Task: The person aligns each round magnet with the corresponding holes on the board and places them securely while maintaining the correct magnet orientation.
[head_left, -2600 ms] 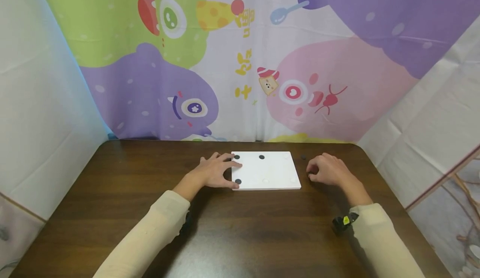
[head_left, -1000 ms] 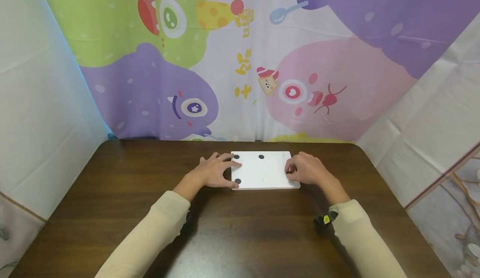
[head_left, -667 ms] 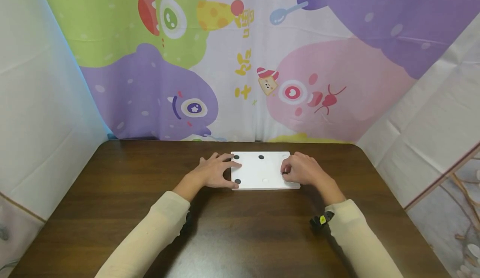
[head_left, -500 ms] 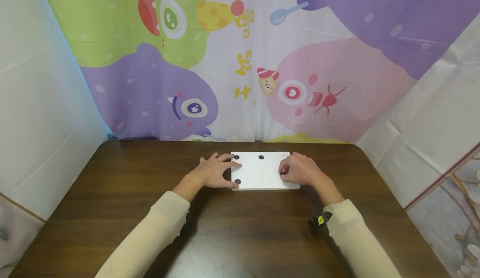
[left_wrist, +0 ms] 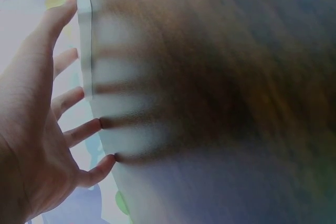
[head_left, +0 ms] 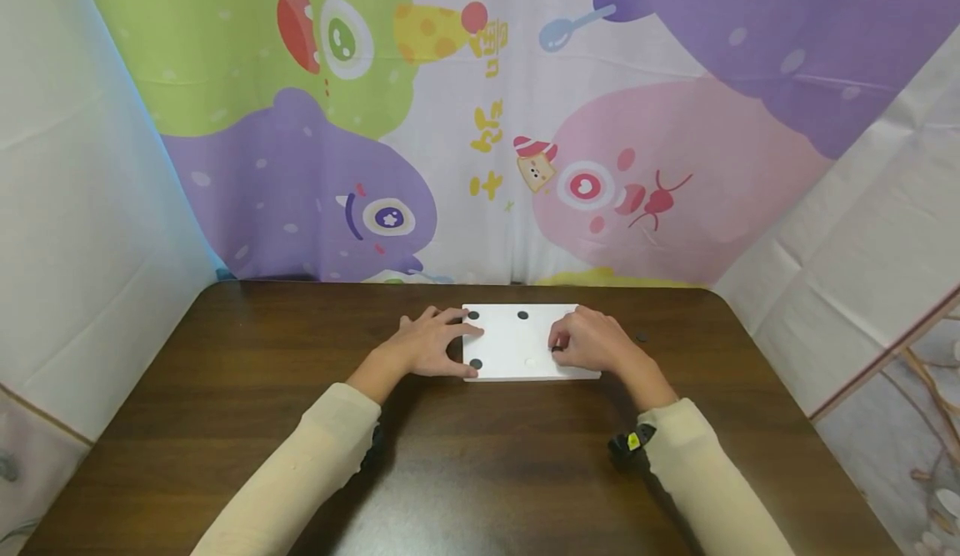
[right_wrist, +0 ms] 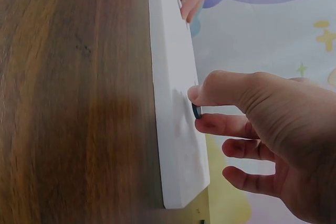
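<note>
A white rectangular board lies flat on the table. My left hand rests at its left end, fingers spread; the left wrist view shows the fingers straight to slightly bent. Between thumb and index finger, my right hand pinches a small black disc on edge, close over the right half of the board. Three black discs sit on the board: one at the far left corner, one at the far middle, one at the near left. A pale round spot shows at the near middle.
Another small dark disc lies on the brown wooden table, right of my right hand. A cartoon-printed curtain hangs behind the far table edge, with white sheets on both sides.
From the table at the right, my right hand has moved left over the board, carrying the pinched disc, and has edged further left lately. My left hand and the board have hardly moved.
</note>
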Motion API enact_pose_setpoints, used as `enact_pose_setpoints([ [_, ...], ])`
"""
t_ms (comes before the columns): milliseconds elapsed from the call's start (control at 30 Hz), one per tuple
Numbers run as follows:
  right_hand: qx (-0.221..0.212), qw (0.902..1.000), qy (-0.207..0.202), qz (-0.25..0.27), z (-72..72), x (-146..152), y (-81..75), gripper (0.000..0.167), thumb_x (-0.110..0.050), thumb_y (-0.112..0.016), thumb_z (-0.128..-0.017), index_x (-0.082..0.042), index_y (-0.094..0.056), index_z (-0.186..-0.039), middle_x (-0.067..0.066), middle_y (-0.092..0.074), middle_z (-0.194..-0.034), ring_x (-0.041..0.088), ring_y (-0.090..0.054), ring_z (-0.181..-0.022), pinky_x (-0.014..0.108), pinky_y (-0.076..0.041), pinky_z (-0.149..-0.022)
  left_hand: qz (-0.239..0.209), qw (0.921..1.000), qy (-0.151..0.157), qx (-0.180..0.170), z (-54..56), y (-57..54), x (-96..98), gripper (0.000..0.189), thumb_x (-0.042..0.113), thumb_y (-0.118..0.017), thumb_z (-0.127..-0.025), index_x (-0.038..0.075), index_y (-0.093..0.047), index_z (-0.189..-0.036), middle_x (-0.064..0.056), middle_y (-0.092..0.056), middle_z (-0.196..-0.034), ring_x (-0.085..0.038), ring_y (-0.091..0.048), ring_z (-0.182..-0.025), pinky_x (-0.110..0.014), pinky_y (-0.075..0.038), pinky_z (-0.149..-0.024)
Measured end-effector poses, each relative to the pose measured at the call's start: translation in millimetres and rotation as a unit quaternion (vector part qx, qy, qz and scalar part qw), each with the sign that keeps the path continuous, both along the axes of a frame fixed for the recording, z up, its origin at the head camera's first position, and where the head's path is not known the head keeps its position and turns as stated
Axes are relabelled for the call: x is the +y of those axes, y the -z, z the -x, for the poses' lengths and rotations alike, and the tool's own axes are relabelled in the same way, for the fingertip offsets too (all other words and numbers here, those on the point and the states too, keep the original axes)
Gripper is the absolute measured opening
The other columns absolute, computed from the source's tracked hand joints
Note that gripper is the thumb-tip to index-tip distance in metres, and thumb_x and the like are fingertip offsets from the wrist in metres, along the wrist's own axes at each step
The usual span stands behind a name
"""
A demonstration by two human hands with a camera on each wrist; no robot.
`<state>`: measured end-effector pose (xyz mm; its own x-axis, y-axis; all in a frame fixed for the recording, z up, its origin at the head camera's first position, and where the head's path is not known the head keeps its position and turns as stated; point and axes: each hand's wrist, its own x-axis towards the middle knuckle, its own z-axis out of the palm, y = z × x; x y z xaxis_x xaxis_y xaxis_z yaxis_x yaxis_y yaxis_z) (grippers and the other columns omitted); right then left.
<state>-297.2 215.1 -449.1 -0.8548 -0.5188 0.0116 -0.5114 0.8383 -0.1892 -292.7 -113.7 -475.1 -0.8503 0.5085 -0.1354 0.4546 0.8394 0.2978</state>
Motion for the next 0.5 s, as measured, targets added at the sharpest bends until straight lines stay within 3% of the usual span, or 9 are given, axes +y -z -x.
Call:
enact_pose_setpoints([
  [500, -0.005, 1.0000, -0.006, -0.004, -1.2, -12, 0.8, 0.004, -0.024, -0.087, -0.093, -0.021, -0.086, -0.096, -0.005, -0.077, -0.092, 0.013, -0.062, -0.088, 0.037, -0.056, -0.074, -0.004, 1.0000, 0.000, 0.000, -1.1, -0.6, -0.6, 0.083, 0.074, -0.077, -0.094, 0.038, -0.056, -0.166, -0.004, -0.037, -0.186, -0.045, -0.039, -0.166, -0.092, -0.031, -0.121],
])
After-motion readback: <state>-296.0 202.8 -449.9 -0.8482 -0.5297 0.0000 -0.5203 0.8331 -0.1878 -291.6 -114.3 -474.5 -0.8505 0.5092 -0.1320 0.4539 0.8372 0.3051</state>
